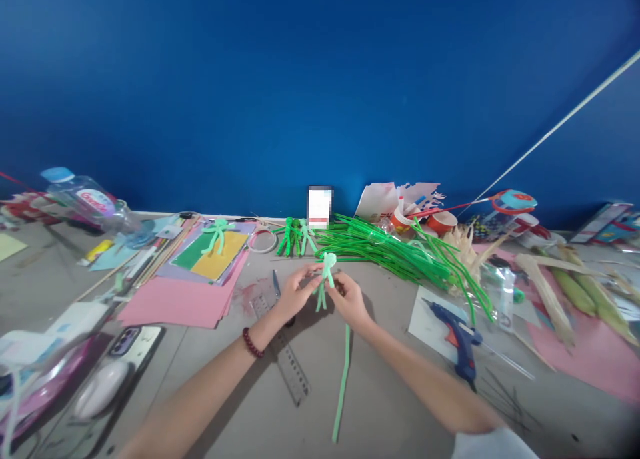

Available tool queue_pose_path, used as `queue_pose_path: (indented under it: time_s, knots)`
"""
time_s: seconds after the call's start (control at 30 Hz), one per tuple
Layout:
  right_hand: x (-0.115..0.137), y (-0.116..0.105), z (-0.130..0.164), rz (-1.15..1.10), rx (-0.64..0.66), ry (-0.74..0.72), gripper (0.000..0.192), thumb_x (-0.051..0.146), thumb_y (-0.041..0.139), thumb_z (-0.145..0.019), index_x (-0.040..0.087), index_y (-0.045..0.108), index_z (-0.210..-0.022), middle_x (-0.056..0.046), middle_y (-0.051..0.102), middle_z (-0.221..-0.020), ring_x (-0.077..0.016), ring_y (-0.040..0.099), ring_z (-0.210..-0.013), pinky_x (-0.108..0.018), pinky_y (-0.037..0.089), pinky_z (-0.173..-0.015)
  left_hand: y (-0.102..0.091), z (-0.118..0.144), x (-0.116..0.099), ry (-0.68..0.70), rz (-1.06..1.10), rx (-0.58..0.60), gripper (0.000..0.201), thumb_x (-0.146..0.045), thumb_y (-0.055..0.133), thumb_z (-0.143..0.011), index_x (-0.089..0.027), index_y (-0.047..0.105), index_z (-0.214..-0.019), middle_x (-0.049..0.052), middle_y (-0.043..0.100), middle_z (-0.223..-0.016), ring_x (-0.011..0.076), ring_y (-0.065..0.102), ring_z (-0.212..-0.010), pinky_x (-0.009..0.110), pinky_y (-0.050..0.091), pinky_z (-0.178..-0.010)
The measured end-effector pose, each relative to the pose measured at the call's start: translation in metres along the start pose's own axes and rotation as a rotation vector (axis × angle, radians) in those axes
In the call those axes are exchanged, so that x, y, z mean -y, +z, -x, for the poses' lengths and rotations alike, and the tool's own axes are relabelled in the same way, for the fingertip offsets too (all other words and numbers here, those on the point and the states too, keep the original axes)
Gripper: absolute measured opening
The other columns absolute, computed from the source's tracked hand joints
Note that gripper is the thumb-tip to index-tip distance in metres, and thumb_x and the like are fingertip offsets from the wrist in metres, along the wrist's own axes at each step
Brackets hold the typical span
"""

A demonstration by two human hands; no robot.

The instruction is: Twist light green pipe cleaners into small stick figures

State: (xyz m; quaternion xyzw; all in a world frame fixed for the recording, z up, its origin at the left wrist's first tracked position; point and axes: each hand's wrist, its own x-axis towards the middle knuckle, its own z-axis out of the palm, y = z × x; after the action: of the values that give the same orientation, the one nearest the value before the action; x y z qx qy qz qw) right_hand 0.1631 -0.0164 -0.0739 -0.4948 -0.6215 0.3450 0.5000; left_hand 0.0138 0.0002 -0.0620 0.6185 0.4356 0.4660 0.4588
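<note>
Between both hands, above the table's middle, is a light green pipe-cleaner figure [329, 265] with a round head, arms and legs. My left hand [299, 291], below a dark red bead bracelet [253, 343], pinches it from the left. From the other side my right hand [350, 300] has its fingers closed on the figure's body. A loose light green pipe cleaner [342, 385] lies below the right hand. A clear ruler [290, 365] and scissors [277, 283], partly hidden by my left hand, rest beside it.
Finished-looking green figures [293, 237] stand near the blue wall, left of a pile of green pipe cleaners [395, 245]. Pink paper [175, 302] and a phone [143, 352] lie left. On the right are a blue glue gun [457, 335] and corn husks [575, 285].
</note>
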Motion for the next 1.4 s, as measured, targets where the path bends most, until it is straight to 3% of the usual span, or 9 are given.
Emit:
queue_pose_path:
  time_s: [0.1,0.27,0.4,0.6,0.73,0.8,0.93,1.17,1.4]
  knots:
    - [0.0,0.001,-0.001,-0.128,0.05,0.067,0.016,0.033,0.054,-0.08,0.018,0.059,-0.075,0.001,0.054,-0.064,-0.0111,0.048,-0.053,-0.023,0.042,-0.05,-0.005,-0.005,0.002,-0.085,0.124,0.142,0.027,-0.038,0.06,-0.079,-0.017,0.069,-0.094,0.008,0.071,-0.095,0.0215,0.064,-0.09,0.033,0.049,-0.084]
    - [0.002,0.002,-0.002,-0.238,0.089,0.167,0.023,0.041,0.057,-0.078,0.018,0.058,-0.076,0.0,0.056,-0.064,-0.0122,0.051,-0.053,-0.024,0.044,-0.049,-0.011,-0.007,0.0,-0.151,0.117,0.15,0.026,-0.04,0.062,-0.076,-0.017,0.067,-0.088,0.006,0.068,-0.086,0.019,0.061,-0.081,0.029,0.048,-0.075]
    - [0.006,-0.001,-0.003,-0.142,0.055,0.129,0.02,0.036,0.058,-0.078,0.017,0.061,-0.072,-0.001,0.06,-0.066,-0.0134,0.055,-0.06,-0.025,0.046,-0.056,-0.011,-0.008,0.0,-0.127,0.082,0.195,0.027,-0.042,0.061,-0.076,-0.016,0.061,-0.081,0.002,0.06,-0.075,0.0139,0.054,-0.068,0.025,0.045,-0.064]
    - [0.007,-0.003,-0.003,-0.103,0.074,0.161,0.019,0.034,0.06,-0.076,0.016,0.063,-0.07,-0.001,0.062,-0.065,-0.0134,0.056,-0.059,-0.024,0.045,-0.054,-0.003,-0.006,0.007,-0.052,0.025,0.115,0.02,-0.036,0.055,-0.079,-0.017,0.05,-0.075,-0.002,0.052,-0.065,0.0122,0.05,-0.061,0.024,0.043,-0.059]
    - [0.001,0.0,-0.002,-0.152,0.061,0.189,0.024,0.033,0.067,-0.069,0.016,0.065,-0.085,-0.003,0.068,-0.075,-0.0163,0.061,-0.063,-0.026,0.048,-0.056,0.001,-0.002,0.007,-0.016,-0.032,0.004,0.017,-0.033,0.054,-0.079,-0.017,0.05,-0.078,0.001,0.058,-0.073,0.0145,0.057,-0.069,0.026,0.047,-0.066]
    - [-0.001,0.001,-0.002,-0.1,0.043,0.175,0.021,0.033,0.066,-0.07,0.016,0.066,-0.084,-0.004,0.069,-0.075,-0.0181,0.062,-0.066,-0.028,0.049,-0.06,0.002,-0.001,0.006,-0.024,-0.006,-0.018,0.018,-0.034,0.055,-0.079,-0.017,0.051,-0.08,0.002,0.061,-0.074,0.0149,0.059,-0.07,0.027,0.049,-0.068]
    - [0.003,-0.002,-0.002,0.065,-0.012,0.043,0.011,0.026,0.06,-0.075,0.019,0.069,-0.076,-0.004,0.069,-0.075,-0.0193,0.062,-0.071,-0.03,0.049,-0.066,0.002,-0.001,0.007,-0.07,0.046,-0.027,0.022,-0.035,0.06,-0.076,-0.015,0.056,-0.084,0.005,0.066,-0.078,0.0153,0.063,-0.069,0.026,0.051,-0.066]
    - [0.006,-0.004,-0.002,0.126,-0.01,-0.015,0.013,0.023,0.056,-0.078,0.019,0.068,-0.075,-0.005,0.065,-0.076,-0.0164,0.059,-0.067,-0.024,0.043,-0.055,-0.004,-0.003,0.011,-0.158,-0.078,-0.011,0.023,-0.035,0.065,-0.069,-0.014,0.063,-0.077,0.007,0.07,-0.075,0.019,0.066,-0.07,0.027,0.051,-0.063]
    - [0.003,-0.004,0.0,0.191,0.0,-0.028,0.013,0.023,0.054,-0.079,0.019,0.067,-0.077,-0.003,0.064,-0.072,-0.016,0.057,-0.064,-0.025,0.043,-0.058,-0.008,-0.003,0.006,0.012,-0.275,0.084,0.018,-0.03,0.059,-0.076,-0.015,0.062,-0.067,0.004,0.065,-0.062,0.0165,0.061,-0.06,0.024,0.046,-0.055]
